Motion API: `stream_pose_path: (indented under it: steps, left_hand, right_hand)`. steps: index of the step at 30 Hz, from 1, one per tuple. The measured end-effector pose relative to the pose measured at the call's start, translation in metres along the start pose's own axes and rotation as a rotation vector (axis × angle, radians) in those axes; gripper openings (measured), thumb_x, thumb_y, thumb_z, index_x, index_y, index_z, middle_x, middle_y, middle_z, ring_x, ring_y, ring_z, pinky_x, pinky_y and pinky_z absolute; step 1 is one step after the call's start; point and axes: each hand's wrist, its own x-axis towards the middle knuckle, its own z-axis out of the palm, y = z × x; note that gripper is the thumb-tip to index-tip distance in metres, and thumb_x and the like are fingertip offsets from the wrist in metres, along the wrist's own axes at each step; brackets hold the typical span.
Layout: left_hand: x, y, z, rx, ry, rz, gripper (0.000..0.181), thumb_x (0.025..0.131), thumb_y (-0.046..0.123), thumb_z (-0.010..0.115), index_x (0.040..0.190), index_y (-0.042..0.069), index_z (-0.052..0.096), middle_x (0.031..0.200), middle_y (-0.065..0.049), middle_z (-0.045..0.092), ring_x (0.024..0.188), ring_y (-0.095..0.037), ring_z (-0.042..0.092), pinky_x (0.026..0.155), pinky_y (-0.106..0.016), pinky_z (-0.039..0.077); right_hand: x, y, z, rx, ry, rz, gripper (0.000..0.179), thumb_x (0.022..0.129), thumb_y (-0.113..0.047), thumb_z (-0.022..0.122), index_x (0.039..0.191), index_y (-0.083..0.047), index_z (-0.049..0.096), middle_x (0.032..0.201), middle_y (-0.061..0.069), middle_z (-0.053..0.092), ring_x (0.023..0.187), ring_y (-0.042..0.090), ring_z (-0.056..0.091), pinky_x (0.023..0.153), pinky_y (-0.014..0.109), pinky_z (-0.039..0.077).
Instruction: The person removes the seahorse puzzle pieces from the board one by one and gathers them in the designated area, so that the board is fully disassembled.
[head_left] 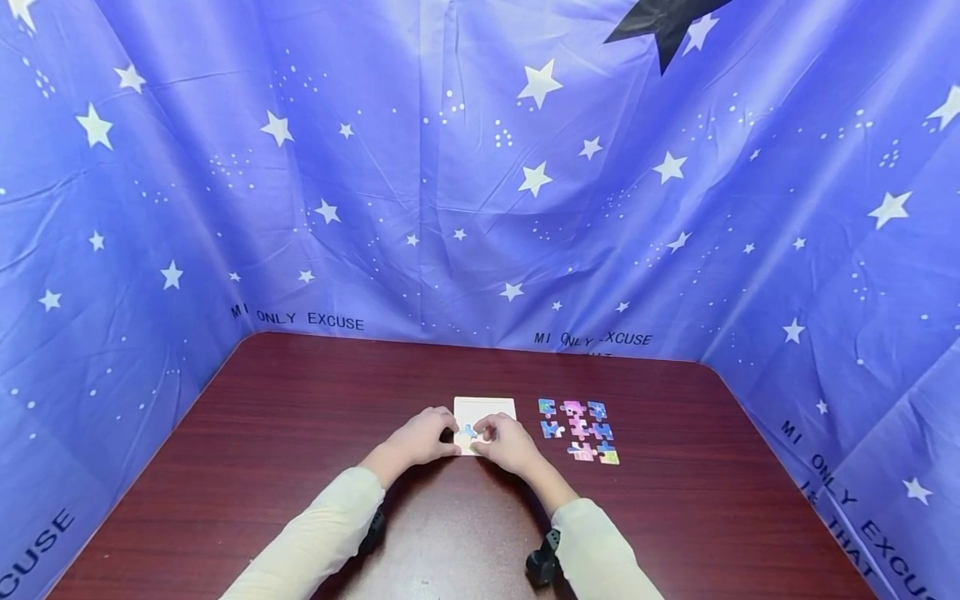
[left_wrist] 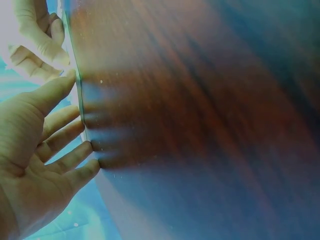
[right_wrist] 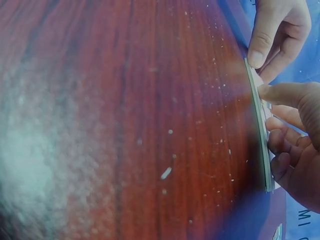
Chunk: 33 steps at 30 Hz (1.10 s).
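A pale square puzzle tray [head_left: 483, 407] lies on the table, its near edge seen side-on in both wrist views. On its near left part is a puzzle piece [head_left: 468, 431] with blue on it. My left hand [head_left: 427, 436] rests against the tray's left side, fingers spread and touching the edge, thumb at the near left corner. Over the tray, my right hand [head_left: 506, 442] pinches the blue piece between thumb and bent index finger, its other fingers curled. The hand covers part of the piece and the tray's right side.
Several loose puzzle pieces [head_left: 577, 427], pink, blue and green, lie in rough rows right of the tray. The dark red wooden table [head_left: 315, 392] is enclosed by blue star-printed cloth [head_left: 420, 208] at the back and sides.
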Motion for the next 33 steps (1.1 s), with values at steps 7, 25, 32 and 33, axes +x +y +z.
stream_pose_path:
  steps: [7, 25, 32, 33]
  left_hand:
    - [-0.0001, -0.0013, 0.0006, -0.001, -0.009, -0.014, 0.03, 0.077, 0.025, 0.074, 0.097, 0.003, 0.069, 0.101, -0.006, 0.064, 0.1, -0.024, 0.059, 0.091, -0.037, 0.047]
    - [0.0005, 0.0002, -0.0009, 0.011, 0.0, 0.02, 0.029, 0.077, 0.023, 0.075, 0.095, 0.002, 0.069, 0.099, -0.007, 0.065, 0.096, -0.024, 0.06, 0.089, -0.037, 0.048]
    - [0.0011, -0.0007, 0.0013, 0.006, -0.01, 0.002, 0.029, 0.077, 0.024, 0.074, 0.096, 0.002, 0.069, 0.101, -0.007, 0.064, 0.098, -0.025, 0.059, 0.09, -0.037, 0.047]
    - [0.0011, -0.001, 0.0017, 0.005, -0.012, -0.002, 0.029, 0.077, 0.024, 0.074, 0.096, 0.002, 0.068, 0.101, -0.007, 0.064, 0.098, -0.025, 0.059, 0.091, -0.037, 0.047]
  right_hand:
    - [-0.0007, -0.003, 0.0001, 0.11, -0.018, 0.005, 0.028, 0.075, -0.011, 0.072, 0.1, -0.002, 0.064, 0.077, 0.005, 0.059, 0.064, 0.008, 0.048, 0.058, 0.02, 0.04]
    - [0.0004, 0.0001, -0.0008, 0.148, -0.026, 0.003, 0.027, 0.075, -0.01, 0.072, 0.098, 0.001, 0.065, 0.07, 0.0, 0.058, 0.054, 0.004, 0.048, 0.048, 0.018, 0.042]
    - [0.0008, 0.0041, -0.0028, 0.182, -0.029, 0.013, 0.027, 0.076, -0.012, 0.072, 0.099, 0.001, 0.065, 0.07, -0.001, 0.056, 0.05, 0.004, 0.049, 0.046, 0.02, 0.044]
    - [0.0005, 0.0044, -0.0034, 0.186, -0.027, 0.009, 0.027, 0.077, -0.012, 0.072, 0.099, 0.001, 0.065, 0.07, -0.001, 0.056, 0.05, 0.004, 0.049, 0.045, 0.02, 0.045]
